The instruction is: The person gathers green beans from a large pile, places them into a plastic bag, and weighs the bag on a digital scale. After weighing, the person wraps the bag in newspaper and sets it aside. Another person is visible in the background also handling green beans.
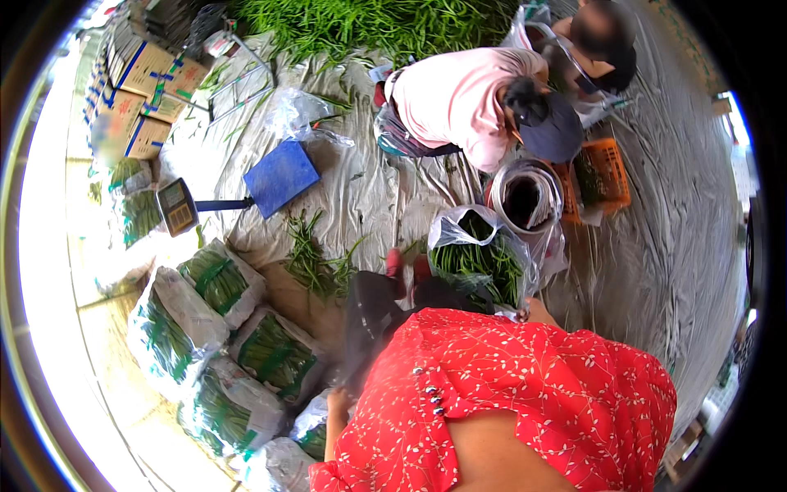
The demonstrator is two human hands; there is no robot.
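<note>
My left hand (337,401) is low at the left, against a plastic bag (312,427) of green vegetables; its fingers are too small and blurred to read. My right hand (524,310) is at the lower edge of an open clear plastic bag (518,261) and seems to pinch its plastic. Long slim green vegetables (476,261) fill this bag, which stands beside my right leg. A rolled-rim white container (527,195) with a dark inside touches the bag's far side. Loose green vegetables (307,255) lie on the sheet ahead of my feet.
Packed vegetable bags (270,350) crowd the left. Beyond them are a blue platform scale (281,178), stacked cartons (147,80) and a metal frame (243,92). A person in pink (455,98) bends near an orange crate (609,175); another person (599,49) sits behind. A green heap (369,24) lies farthest.
</note>
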